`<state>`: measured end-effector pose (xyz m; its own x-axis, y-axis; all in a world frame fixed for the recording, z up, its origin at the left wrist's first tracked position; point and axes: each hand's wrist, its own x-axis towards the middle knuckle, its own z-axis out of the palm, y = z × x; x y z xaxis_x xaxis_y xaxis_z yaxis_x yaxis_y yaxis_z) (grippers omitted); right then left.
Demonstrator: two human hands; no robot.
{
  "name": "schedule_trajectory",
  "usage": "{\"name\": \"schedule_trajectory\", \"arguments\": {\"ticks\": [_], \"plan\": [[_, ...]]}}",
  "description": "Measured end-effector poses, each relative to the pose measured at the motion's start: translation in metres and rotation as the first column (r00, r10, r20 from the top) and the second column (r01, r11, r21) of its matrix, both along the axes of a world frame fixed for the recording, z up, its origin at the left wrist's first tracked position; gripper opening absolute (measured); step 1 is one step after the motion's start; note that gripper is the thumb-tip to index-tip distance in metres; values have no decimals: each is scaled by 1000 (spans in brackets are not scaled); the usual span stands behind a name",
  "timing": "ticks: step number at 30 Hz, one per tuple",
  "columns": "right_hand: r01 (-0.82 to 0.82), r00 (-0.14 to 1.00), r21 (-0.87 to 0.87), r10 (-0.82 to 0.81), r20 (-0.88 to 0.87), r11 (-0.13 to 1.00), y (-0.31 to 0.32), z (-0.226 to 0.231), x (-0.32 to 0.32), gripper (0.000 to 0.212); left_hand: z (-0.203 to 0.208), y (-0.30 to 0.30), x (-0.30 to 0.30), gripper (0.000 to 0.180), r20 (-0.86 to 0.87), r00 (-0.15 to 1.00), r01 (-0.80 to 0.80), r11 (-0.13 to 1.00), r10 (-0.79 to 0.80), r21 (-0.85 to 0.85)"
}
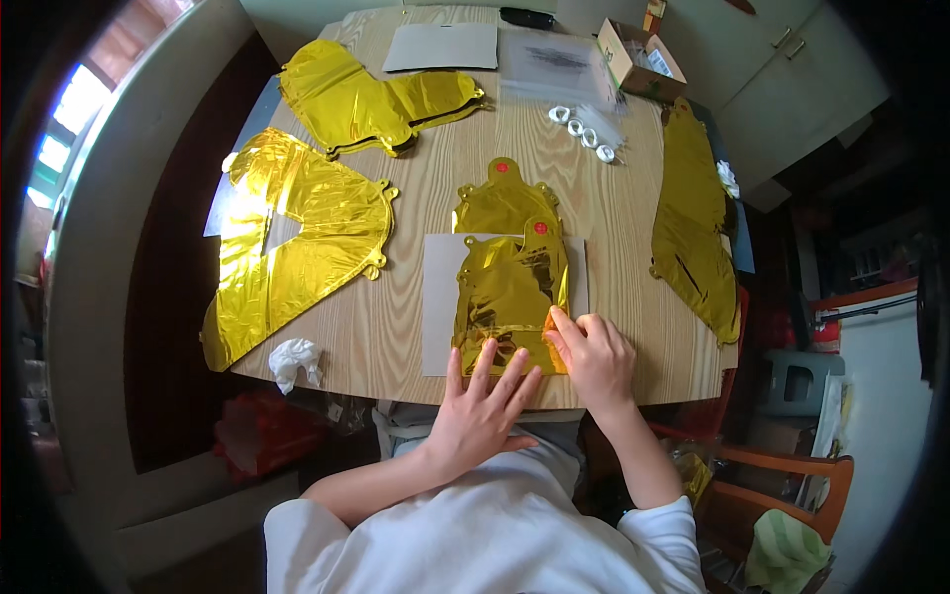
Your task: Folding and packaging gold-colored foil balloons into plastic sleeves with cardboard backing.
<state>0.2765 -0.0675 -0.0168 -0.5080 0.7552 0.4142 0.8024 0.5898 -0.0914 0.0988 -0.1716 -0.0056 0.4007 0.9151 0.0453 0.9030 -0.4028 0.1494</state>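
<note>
A shiny gold foil balloon (505,282), lying flat with a red dot on its top tab, is in front of me on a pale card (438,307). Across its lower end rests my left hand (465,421), fingers spread and nothing held. My right hand (602,364) has thumb and finger pinched on the foil's right edge, where an orange reflection shows. Just beyond, partly covered by this piece, lies another gold foil balloon (500,203) with its own red-dotted tab.
More flat gold foil balloons lie around: a folded one (317,233) at left, another (341,99) at far left, and one (688,213) at right. Ribbon rolls (575,128), clear plastic bags (554,64), a cardboard box (633,64), a white card (441,48) and crumpled tissue (295,363) share the wooden table (406,337).
</note>
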Motion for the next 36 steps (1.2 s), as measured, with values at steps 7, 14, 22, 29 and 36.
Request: {"name": "schedule_trajectory", "arguments": {"ticks": [7, 14, 22, 29, 36], "plan": [[-24, 985, -168, -5, -170, 986, 3, -5, 6, 33, 0, 2, -7, 99, 4, 1000, -3, 999, 3, -47], [-70, 976, -241, 17, -215, 968, -13, 0, 13, 88, -1, 4, -6, 101, -22, 1000, -5, 998, 4, -61], [-31, 985, -337, -29, -172, 941, -19, -8, 16, 94, 1, 6, -5, 102, -21, 999, -32, 998, 30, -61], [-23, 988, -339, -30, -150, 941, -16, -3, 17, 84, 4, 5, -10, 102, 5, 1000, -29, 997, 30, -69], [-22, 991, -325, -22, -130, 945, -12, -2, 19, 73, 0, 5, -30, 102, 28, 995, -95, 992, 98, -80]]}}
